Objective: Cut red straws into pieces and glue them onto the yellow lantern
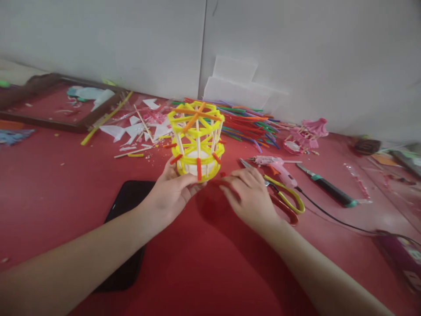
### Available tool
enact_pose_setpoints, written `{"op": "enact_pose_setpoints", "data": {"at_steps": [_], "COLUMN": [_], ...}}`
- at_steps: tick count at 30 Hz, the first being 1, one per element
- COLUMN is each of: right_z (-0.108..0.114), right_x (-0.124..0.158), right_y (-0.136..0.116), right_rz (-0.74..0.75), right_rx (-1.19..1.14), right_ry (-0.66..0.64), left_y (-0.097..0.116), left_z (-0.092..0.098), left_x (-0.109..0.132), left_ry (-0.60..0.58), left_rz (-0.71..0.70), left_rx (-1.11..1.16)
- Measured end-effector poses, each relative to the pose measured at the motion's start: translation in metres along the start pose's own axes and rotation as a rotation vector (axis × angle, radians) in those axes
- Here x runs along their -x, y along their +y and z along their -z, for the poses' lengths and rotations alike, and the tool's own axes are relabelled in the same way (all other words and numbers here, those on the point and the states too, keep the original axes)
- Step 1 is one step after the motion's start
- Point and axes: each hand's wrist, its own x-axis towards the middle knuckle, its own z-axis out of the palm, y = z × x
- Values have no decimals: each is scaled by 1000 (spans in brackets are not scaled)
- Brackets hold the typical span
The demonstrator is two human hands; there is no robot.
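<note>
Two bare forearms come in from the bottom edge over the red surface (204, 267), the left one crossing a dark phone (126, 228) that lies flat there. The left hand (173, 193) cups the bottom ring of the straw frame (197, 140), thumb and fingers narrow around its near side. The right hand (251, 197) lies palm down just beside it, fingers loosely spread and holding nothing that shows, partly over yellow-handled scissors (289, 202).

The hold looks best kept low and light. Squeezing the ring would likely bend the thin uprights, so the support should sit under the base.

The frame stands upright mid-surface. It is a yellow cage of rings and a spoked top on pale sticks, with orange-red sleeves and something white inside. A pink glue gun (278, 166) and loose coloured straws (250, 123) lie behind.
</note>
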Motion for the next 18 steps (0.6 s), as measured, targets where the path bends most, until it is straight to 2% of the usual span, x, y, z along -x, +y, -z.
{"op": "enact_pose_setpoints", "data": {"at_steps": [4, 7, 12, 18], "right_z": [-15, -14, 0, 6], "right_x": [0, 2, 3, 7], "right_y": [-5, -3, -10, -23], "right_rz": [-60, -63, -74, -94], "right_rx": [-15, -45, -205, -341], "right_ry": [-74, -105, 72, 77], "left_y": [-2, -3, -1, 1], "left_z": [3, 3, 2, 2], "left_x": [0, 0, 1, 4], "left_ry": [-70, -93, -101, -82], "left_rz": [29, 24, 43, 137], "left_rx": [-22, -28, -26, 38]}}
